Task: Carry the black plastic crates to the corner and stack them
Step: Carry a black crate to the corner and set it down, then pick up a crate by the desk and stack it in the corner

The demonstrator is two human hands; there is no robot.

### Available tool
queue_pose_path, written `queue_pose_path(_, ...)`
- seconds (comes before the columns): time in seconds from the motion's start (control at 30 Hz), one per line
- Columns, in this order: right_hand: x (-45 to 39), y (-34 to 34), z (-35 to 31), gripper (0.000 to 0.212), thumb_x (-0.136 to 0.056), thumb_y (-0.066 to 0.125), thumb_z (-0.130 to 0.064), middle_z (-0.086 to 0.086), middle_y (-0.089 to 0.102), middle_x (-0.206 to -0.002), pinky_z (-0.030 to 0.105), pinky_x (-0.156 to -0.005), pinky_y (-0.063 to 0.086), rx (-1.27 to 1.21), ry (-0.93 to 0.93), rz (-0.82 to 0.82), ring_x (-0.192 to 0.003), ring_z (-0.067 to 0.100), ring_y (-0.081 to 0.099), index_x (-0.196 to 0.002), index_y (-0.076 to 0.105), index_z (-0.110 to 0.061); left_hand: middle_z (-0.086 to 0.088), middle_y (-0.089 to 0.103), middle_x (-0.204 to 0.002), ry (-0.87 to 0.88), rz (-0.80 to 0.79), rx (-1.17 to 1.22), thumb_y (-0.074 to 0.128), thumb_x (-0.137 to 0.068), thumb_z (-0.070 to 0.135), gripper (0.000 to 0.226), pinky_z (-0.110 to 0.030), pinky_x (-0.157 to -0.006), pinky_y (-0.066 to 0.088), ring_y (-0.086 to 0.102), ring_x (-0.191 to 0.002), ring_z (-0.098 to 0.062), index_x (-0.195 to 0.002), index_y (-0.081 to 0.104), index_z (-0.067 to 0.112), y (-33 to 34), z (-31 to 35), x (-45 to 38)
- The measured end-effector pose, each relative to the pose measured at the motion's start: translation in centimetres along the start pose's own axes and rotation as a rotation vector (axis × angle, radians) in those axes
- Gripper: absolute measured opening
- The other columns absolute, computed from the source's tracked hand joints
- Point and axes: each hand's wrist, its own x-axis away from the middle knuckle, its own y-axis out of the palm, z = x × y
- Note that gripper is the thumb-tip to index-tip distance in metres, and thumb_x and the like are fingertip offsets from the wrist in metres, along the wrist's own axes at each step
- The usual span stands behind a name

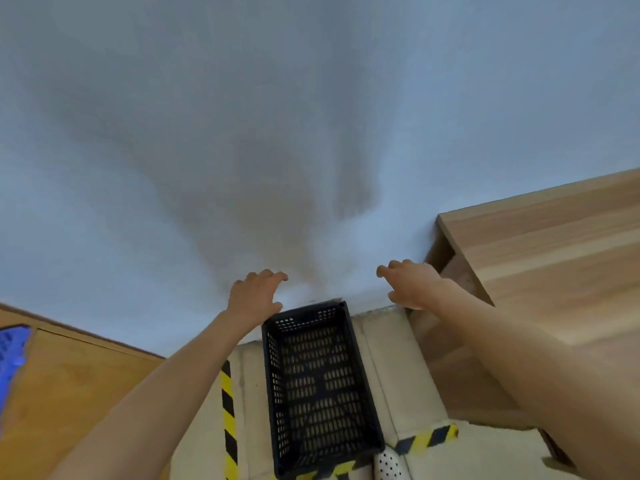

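A black plastic crate (320, 386) with perforated walls and floor sits on the pale floor, its far end against the white wall. It is empty inside. My left hand (254, 296) hovers above the crate's far left corner, fingers spread and holding nothing. My right hand (410, 284) is raised to the right of the crate, near the wooden furniture, fingers apart and empty. Neither hand touches the crate.
A light wooden cabinet (540, 258) stands at the right, a wooden panel (79, 386) at the left with something blue (12, 355) at its edge. Yellow-black hazard tape (227, 407) marks the floor. A white dotted shoe (389, 465) shows at the bottom.
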Motion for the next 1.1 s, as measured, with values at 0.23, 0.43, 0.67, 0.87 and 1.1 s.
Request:
queue_pose_path(0.23, 7.9, -0.7, -6.8, 0.047, -0.095, 0.046, -0.019, 0.009, 0.045, -0.135, 0.038, -0.077, 0.044, -0.111, 0.194, 0.054, -0.116, 0.031, 0.051, -0.14, 0.037, -0.021, 0.0, 0.045, -0.144, 0.232, 0.086, -0.226, 0.059, -0.091, 0.026, 0.059, -0.039, -0.093, 0.042, 0.048, -0.124, -0.026, -0.145, 0.037, 0.03, -2.2, 0.7, 5.9)
queue_pose_path(0.43, 12.1, -1.6, -10.6, 0.044, -0.095, 0.047, -0.021, 0.007, 0.044, -0.138, 0.038, -0.083, 0.046, -0.177, 0.22, 0.15, -0.117, 0.028, 0.05, -0.138, 0.043, -0.022, -0.004, 0.045, -0.142, 0.349, 0.182, -0.49, 0.053, -0.092, 0.009, 0.053, -0.04, -0.094, 0.038, 0.047, -0.121, -0.028, -0.141, 0.041, 0.023, -3.3, 0.3, 8.3)
queue_pose_path(0.67, 20.8, 2.1, -9.0, 0.039, -0.095, 0.049, -0.02, 0.009, 0.045, -0.134, 0.045, -0.092, 0.048, -0.255, 0.407, 0.137, -0.118, 0.031, 0.048, -0.133, 0.046, -0.016, -0.002, 0.038, -0.149, 0.502, 0.242, -0.567, 0.054, -0.093, 0.015, 0.056, -0.037, -0.095, 0.038, 0.045, -0.126, -0.025, -0.145, 0.037, 0.027, -6.5, 8.5, 8.9)
queue_pose_path(0.87, 34.1, 7.3, -3.4, 0.04, -0.093, 0.047, -0.019, 0.01, 0.043, -0.138, 0.045, -0.095, 0.046, -0.408, 0.663, 0.129, -0.123, 0.033, 0.045, -0.133, 0.048, -0.016, -0.002, 0.045, -0.141, 0.768, 0.329, -0.604, 0.056, -0.091, 0.017, 0.049, -0.035, -0.087, 0.039, 0.05, -0.119, -0.025, -0.138, 0.044, 0.025, -7.6, 23.9, 13.1)
queue_pose_path(1.1, 56.4, 17.9, -0.3, 0.044, -0.094, 0.048, -0.015, 0.009, 0.046, -0.14, 0.046, -0.1, 0.045, -0.552, 1.04, 0.079, -0.128, 0.031, 0.046, -0.137, 0.048, -0.017, 0.0, 0.051, -0.136, 1.166, 0.291, -0.67, 0.057, -0.092, 0.022, 0.047, -0.038, -0.096, 0.046, 0.053, -0.121, -0.027, -0.137, 0.046, 0.029, -1.1, 44.6, 26.1)
